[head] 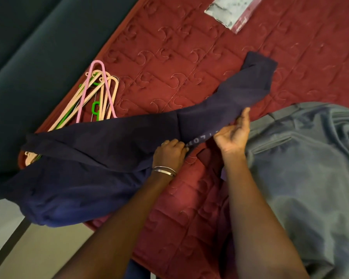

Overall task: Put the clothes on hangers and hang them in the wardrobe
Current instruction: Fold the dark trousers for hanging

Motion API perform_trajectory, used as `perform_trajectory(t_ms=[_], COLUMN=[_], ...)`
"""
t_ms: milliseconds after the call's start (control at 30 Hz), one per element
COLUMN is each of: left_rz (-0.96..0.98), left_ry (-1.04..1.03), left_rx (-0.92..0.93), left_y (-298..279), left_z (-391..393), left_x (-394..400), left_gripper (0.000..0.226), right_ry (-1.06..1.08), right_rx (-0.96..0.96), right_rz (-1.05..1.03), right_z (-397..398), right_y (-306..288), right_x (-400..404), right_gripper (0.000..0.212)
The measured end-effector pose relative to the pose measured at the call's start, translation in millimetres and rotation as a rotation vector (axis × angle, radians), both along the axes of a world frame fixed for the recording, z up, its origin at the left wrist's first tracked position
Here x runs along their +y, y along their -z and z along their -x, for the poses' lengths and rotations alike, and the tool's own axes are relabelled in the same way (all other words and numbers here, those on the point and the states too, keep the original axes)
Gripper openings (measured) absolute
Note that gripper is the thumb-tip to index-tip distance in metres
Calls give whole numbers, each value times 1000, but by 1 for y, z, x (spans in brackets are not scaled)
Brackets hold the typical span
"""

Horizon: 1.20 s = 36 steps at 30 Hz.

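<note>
Both hands are on the navy garment point(113, 137) stretched across the red quilted bed point(189, 63), left hand point(170, 153) gripping its printed edge, right hand point(233, 133) pinching it by the looks of it, with the hangers point(97, 97) partly underneath and grey clothing point(310, 178) just beside.

Dark navy garment point(113, 137), plain, with a strip of pale lettering near centre; grey clothing point(310, 178) at 4 o'clock, plain. Maroon quilted bedspread point(189, 63) stitched in repeating pale swirl-and-square pattern. Hangers point(97, 95) at 10 o'clock: mostly peach, one pink, some bright green; silver bangles point(164, 171) at centre.
</note>
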<state>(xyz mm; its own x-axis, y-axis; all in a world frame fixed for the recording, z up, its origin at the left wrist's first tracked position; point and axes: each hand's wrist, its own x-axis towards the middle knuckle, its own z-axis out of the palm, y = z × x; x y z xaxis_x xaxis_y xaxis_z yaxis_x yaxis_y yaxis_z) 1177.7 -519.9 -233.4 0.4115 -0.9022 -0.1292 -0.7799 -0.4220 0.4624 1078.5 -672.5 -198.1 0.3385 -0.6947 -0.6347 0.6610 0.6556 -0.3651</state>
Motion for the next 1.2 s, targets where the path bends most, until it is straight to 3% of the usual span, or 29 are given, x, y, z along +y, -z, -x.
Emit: perform_trajectory(t_ms=[100,200,367,467,533,600,700,767,833,933,1000,1067,1200], left_rz=[-36,-199,-348,-383,-390,-406,-496,-571,-647,-684,-650,-592,-530], left_ry=[-47,-91,-41,5,30,70,195,285,372,420,396,332,166], left_rx=[32,140,151,108,100,106,102,93,89,75,82,167,290], left_y=[-7,-12,-11,-7,-5,-1,6,10,13,18,20,20,16], left_z=[-1,0,9,16,15,12,11,13,18,28,29,28,18], left_x=[-2,-6,-17,-17,-16,-15,-14,-13,-12,-7,-3,-3,-22], left_gripper=[32,25,59,71,71,71,69,69,76,86,88,89,76], right_ry=[223,270,146,-32,-96,-72,42,110,6,-137,-278,-422,-356], right_rx=[28,89,695,1029,1042,967,1042,1086,1095,861,755,698,505], right_rz=[45,180,498,959,1163,1216,981,681,353,33,-60,-74,-20], right_z=[14,25,22,16,12,18,49,69,85,104,99,90,74], right_y=[-14,-29,-44,-51,-56,-54,-24,-4,8,14,7,0,-17], right_x=[-36,-80,-130,-136,-139,-140,-136,-126,-120,-123,-127,-132,-139], right_gripper=[9,33,54,50,49,53,47,35,40,29,12,18,6])
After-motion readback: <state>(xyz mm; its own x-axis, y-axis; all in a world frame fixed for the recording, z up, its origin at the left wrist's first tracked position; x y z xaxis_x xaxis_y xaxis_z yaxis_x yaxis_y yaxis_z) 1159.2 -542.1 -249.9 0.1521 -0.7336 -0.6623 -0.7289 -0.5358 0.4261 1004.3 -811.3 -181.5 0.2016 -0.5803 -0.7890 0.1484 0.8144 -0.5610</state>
